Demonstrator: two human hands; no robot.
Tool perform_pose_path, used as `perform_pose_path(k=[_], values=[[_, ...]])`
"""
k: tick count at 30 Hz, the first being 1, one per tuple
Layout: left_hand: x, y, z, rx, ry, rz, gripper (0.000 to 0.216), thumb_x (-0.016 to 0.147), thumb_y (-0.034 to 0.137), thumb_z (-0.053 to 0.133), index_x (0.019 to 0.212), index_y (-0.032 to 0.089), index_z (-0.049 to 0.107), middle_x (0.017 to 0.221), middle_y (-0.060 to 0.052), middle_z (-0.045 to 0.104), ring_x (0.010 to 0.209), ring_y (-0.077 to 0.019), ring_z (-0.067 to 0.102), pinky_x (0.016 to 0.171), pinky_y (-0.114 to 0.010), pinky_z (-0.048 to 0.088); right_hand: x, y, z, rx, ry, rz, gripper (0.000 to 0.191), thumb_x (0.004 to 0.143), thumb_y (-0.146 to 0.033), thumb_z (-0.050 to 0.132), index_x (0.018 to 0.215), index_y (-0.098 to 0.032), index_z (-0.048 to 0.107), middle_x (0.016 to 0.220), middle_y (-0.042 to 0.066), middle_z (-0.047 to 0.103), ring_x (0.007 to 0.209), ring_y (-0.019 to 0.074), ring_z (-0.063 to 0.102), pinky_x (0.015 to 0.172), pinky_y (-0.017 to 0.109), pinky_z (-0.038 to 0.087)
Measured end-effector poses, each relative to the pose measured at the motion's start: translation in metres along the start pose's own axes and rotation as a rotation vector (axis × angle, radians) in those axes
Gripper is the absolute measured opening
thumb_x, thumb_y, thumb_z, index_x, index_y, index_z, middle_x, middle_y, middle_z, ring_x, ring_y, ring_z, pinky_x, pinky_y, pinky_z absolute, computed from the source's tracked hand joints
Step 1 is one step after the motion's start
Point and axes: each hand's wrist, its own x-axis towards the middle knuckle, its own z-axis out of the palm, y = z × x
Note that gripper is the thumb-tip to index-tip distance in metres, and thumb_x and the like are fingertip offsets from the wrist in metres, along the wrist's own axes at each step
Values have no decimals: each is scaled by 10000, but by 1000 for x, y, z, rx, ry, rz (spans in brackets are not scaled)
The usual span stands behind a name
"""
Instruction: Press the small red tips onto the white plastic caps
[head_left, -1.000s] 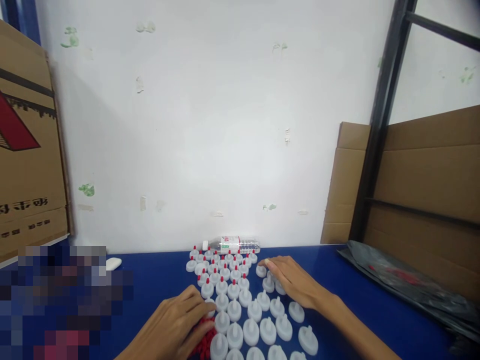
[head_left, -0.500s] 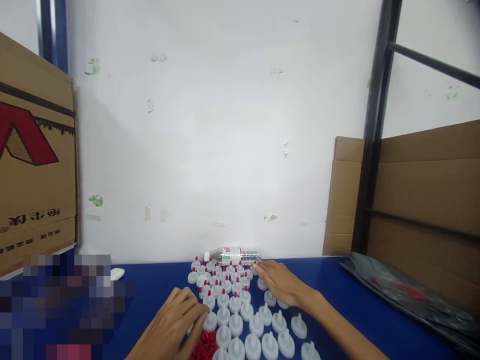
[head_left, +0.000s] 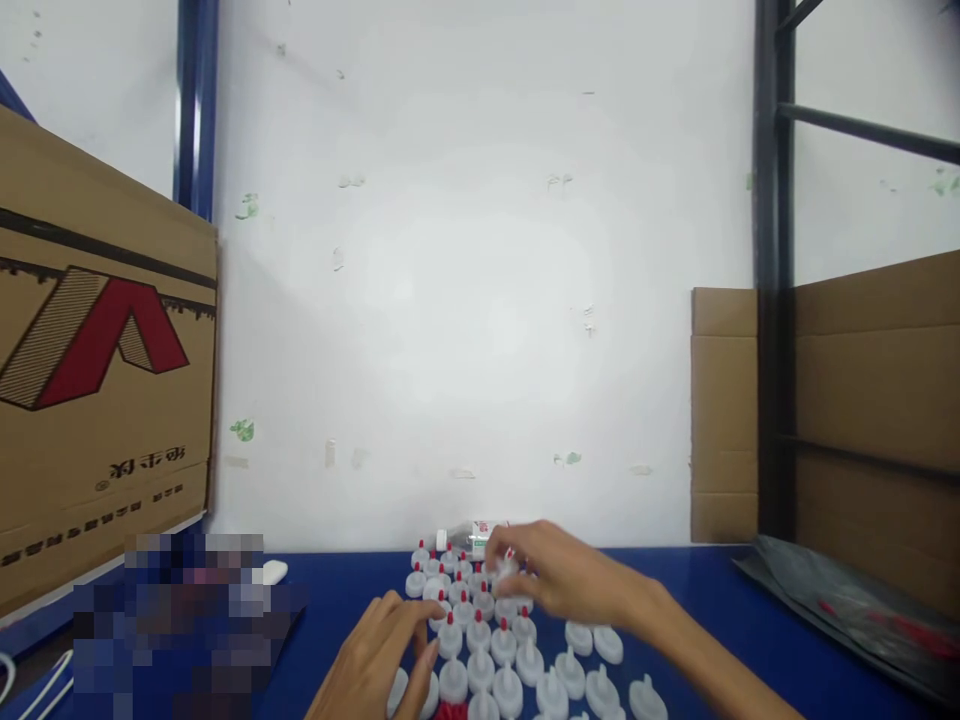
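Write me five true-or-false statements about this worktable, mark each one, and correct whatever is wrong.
1. The bottle at the back stands upright. False: the bottle lies on its side by the wall.
2. The tabletop is blue. True.
3. Every white piece has a red tip. False: red-tipped pieces stand farther back, while several nearer white pieces have bare white spouts.
4. The dark plastic bag lies on the same side as the person's right hand. True.
5. The left hand is at the bottle. False: the left hand is among the pieces, its thumb and index finger parted.
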Motion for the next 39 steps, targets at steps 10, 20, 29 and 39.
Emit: perform_pose_path(k=[10,20,29,39], values=[[2,2,10,-10,43,215,332,1108,324,322,893,235,559,725,3,621,646,-173,580,657,-263,505,-15,-56,27,104,-190,-107,247,889,-318,738,1041,-271,548,881,-25,636,815,178,567,647,249,357],[2,5,-4,-26,-43,50,307,1091,228,328,867,244,537,776,2,634,742,-187,623,787,-306,528,7,37,22,-42,-45,-31,132,902,-130,598,962,-227,665,979,12,746,921,193,673,807,262,443],[3,7,8,-38,-304,82,188,1027,145,450,949,222,604,926,-25,685,843,-200,634,846,-333,537,3,98,25,-182,-125,193,322,1019,-348,475,973,-198,757,970,105,777,904,273,711,778,337,477],[2,9,7,-74,-289,116,166,1042,178,466,1046,243,619,916,-1,718,830,-187,637,761,-251,546,4,105,28,-217,-130,213,374,1066,-365,404,950,-187,712,932,104,748,883,242,696,806,356,487]])
